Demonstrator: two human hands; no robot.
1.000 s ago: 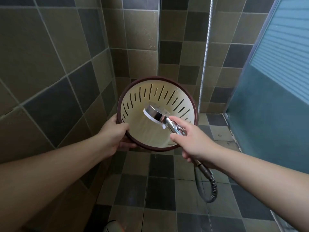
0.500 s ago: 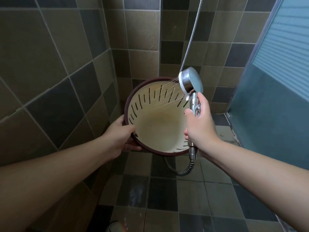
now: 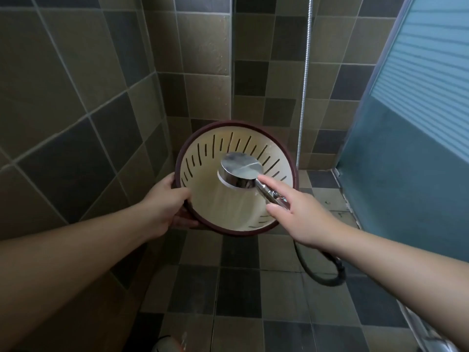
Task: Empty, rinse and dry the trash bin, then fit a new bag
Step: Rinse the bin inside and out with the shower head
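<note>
The trash bin (image 3: 203,161) is round, cream inside with slotted walls and a dark maroon rim. It is tilted with its mouth toward me, held above the shower floor. My left hand (image 3: 165,199) grips its left rim. My right hand (image 3: 299,214) holds the chrome shower head (image 3: 239,172) by its handle, index finger stretched along the neck. The head sits inside the bin's mouth and sprays water down onto the bin's inner wall.
Brown and dark tiled walls (image 3: 76,123) close in on the left and behind. A frosted blue glass door (image 3: 406,148) stands on the right. The shower hose (image 3: 322,278) loops on the tiled floor (image 3: 241,288); another length of the shower hose (image 3: 305,80) hangs down the back wall.
My right hand has swung the shower head from upright at the bin's right rim down into the bin's mouth. The bin stays in my left hand, barely moved.
</note>
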